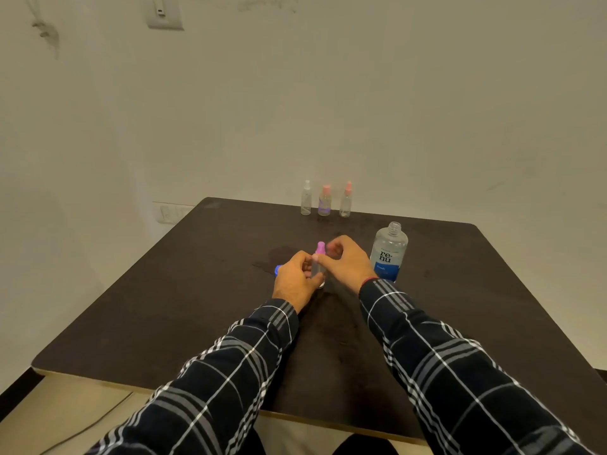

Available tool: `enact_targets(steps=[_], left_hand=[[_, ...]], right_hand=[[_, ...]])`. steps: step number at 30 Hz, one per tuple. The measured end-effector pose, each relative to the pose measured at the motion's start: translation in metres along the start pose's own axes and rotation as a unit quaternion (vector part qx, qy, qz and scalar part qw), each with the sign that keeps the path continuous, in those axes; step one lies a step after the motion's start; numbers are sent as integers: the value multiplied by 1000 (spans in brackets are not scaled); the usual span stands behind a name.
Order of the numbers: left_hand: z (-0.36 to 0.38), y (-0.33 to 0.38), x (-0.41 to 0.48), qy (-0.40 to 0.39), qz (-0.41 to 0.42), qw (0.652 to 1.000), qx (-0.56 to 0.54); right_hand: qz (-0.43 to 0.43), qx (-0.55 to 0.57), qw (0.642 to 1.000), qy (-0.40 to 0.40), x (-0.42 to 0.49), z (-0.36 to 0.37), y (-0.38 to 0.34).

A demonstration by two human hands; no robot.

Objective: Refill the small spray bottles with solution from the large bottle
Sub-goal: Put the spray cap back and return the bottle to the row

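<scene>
On the dark table (197, 307), against a beige wall (394, 93), small bottles (324, 201) stand.

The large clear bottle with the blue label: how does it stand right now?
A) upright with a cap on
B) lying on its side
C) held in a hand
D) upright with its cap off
D: the large clear bottle with the blue label stands upright on the dark table, its threaded neck bare, right of both hands.
</scene>
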State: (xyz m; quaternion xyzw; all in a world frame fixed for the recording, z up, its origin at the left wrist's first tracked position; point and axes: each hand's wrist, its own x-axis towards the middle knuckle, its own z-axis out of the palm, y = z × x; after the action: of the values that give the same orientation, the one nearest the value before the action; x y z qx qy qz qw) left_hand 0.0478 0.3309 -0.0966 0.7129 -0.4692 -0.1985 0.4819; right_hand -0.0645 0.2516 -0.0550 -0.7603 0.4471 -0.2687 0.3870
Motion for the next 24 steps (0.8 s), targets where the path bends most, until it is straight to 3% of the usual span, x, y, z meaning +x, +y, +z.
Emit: enact_targets(steps=[3, 9, 16, 18, 21, 24], left_hand=[[0, 1, 0, -2, -3, 1000, 1], [0, 1, 0, -3, -9, 1000, 10], [1, -2, 3, -7, -5, 1000, 10], [1, -2, 3, -3, 1, 1000, 8], [2, -2, 2, 2, -4, 1000, 4], [4, -2, 3, 9, 1, 1000, 9]], right_hand=[[-34, -4, 999, -42, 1, 0, 0], [-18, -84, 996, -6, 4, 1, -9], [-9, -91, 995, 40, -12, 13, -6], [-35, -71, 992, 100, -25, 9, 1], [-75, -49, 950, 299, -49, -6, 12], [2, -46, 916, 399, -59, -21, 25]])
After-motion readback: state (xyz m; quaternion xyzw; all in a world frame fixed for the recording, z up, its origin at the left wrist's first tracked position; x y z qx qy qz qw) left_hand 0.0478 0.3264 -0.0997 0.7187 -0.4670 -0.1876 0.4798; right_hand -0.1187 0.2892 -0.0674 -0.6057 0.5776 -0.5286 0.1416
